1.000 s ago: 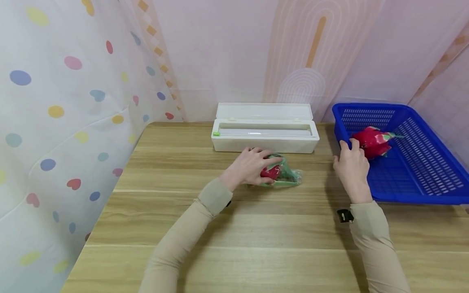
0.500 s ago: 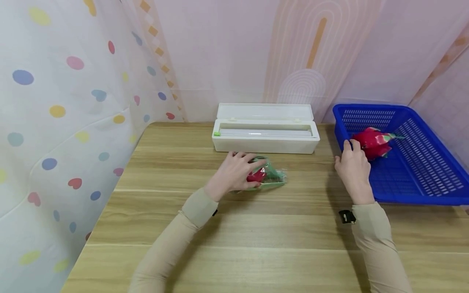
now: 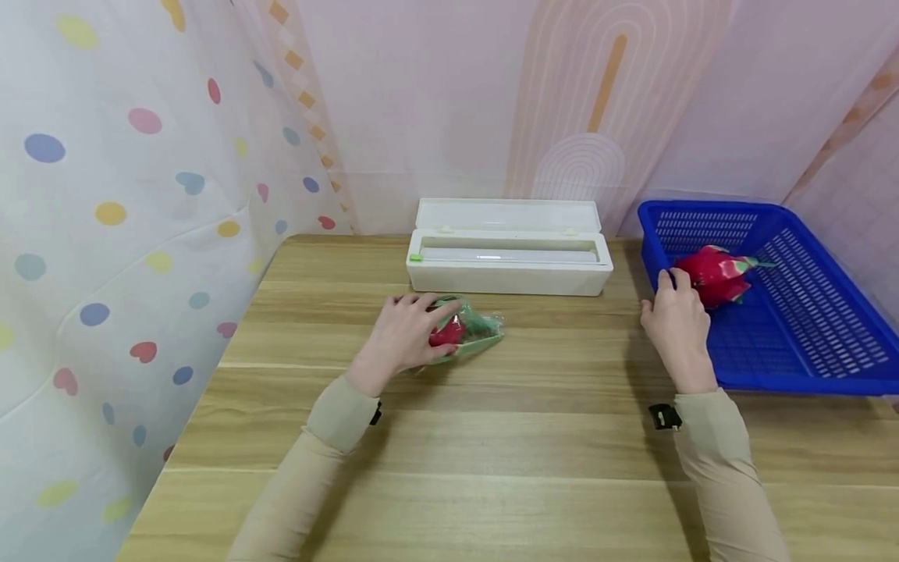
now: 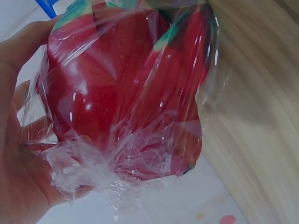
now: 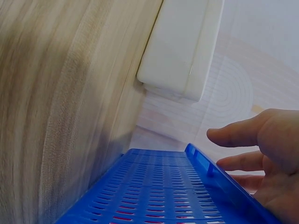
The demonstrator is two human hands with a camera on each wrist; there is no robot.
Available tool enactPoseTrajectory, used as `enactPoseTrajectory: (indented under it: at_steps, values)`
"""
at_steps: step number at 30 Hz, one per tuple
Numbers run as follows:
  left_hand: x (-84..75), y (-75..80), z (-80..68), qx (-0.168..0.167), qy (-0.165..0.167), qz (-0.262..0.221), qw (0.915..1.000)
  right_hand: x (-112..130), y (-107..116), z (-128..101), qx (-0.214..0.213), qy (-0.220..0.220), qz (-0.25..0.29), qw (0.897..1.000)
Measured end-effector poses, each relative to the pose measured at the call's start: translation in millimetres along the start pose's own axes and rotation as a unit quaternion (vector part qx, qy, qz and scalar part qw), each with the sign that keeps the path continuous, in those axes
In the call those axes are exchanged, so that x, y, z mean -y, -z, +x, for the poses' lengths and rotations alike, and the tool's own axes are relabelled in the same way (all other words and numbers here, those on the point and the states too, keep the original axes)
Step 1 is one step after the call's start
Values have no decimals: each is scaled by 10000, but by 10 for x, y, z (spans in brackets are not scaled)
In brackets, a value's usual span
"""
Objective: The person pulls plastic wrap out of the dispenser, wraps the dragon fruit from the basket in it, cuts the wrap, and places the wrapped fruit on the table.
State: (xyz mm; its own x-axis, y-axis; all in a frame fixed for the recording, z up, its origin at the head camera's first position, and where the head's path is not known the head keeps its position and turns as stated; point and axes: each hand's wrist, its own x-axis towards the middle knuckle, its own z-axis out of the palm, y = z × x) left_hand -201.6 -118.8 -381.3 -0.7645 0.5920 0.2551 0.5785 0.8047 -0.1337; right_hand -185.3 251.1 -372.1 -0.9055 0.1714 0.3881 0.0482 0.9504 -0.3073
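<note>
My left hand point(image 3: 407, 334) grips a red dragon fruit wrapped in clear film point(image 3: 465, 332) on the wooden table point(image 3: 492, 437), in front of the white film dispenser box point(image 3: 509, 269). In the left wrist view the wrapped fruit point(image 4: 126, 93) fills the frame, lying against my palm point(image 4: 16, 154), with the film bunched at its lower end. My right hand point(image 3: 676, 312) rests with fairly straight fingers on the left rim of the blue basket point(image 3: 808, 343). An unwrapped dragon fruit point(image 3: 718, 273) lies inside, just past those fingers. The right wrist view shows my right hand point(image 5: 261, 149) over the basket rim point(image 5: 205, 163).
The dispenser box stands open along the back edge of the table, its lid up. A dotted curtain point(image 3: 105, 234) hangs along the left side and a pink backdrop point(image 3: 562, 101) behind. The basket sits at the table's right end.
My left hand has slid the wrapped fruit leftward across the table, away from the basket. The right hand has stayed at the basket rim.
</note>
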Motion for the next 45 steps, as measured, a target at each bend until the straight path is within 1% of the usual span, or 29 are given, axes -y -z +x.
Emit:
enactPoseTrajectory:
  at_steps: [4, 12, 17, 21, 25, 31, 36, 39, 45]
  values:
    - [99, -11, -72, -36, 210, 11, 9998, 0, -10, 1, 13, -4, 6, 10000]
    - [308, 50, -238, 177, 676, -91, 9975, 6, -20, 0, 46, -15, -20, 10000]
    - [456, 97, -345, 428, 1041, -59, 9936, 9, -23, 2, -9, -11, -23, 10000]
    - [594, 119, -432, 467, 1348, -86, 9897, 10, -17, 5, -14, -23, -12, 10000]
    - [742, 127, -508, 519, 1695, -141, 9841, 6, -13, 9, 3, -34, -10, 10000]
    - [948, 143, -591, 758, 2236, -124, 9716, 1, -10, 14, 40, -73, -20, 10000]
    - [1102, 150, -636, 846, 2590, -150, 9621, -3, -5, 14, 65, -84, -22, 9999]
    - [1199, 142, -668, 791, 2765, -200, 9575, -6, -8, 11, 47, -63, -21, 10000]
    - [1384, 129, -758, 540, 2962, -324, 9531, -8, -20, 6, -51, -3, -2, 10000]
